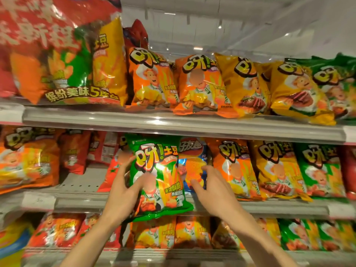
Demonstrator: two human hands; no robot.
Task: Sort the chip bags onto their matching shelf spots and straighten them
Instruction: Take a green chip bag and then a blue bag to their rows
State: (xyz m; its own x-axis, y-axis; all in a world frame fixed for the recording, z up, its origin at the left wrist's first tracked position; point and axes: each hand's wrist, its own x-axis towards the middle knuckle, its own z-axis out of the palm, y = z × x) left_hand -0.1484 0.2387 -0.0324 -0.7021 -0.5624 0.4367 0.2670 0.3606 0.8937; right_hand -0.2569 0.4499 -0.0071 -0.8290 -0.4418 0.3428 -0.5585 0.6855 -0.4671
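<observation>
Left hand (123, 191) grips a green chip bag (158, 176) by its edge; right hand (210, 187), fingers loosely spread, touches a blue chip bag (192, 166); best to carry the green bag right to the green row (317, 170)

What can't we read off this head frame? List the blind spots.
- Blue bag: mostly hidden behind the green bag and the right hand.
- Left hand grips the green bag; fingers behind it unseen.
- Right hand: contact with the blue bag unclear.
- Multipack, upper left: motion-blurred, cut by the frame edge.
- Shelf tags: too blurred to read.
</observation>
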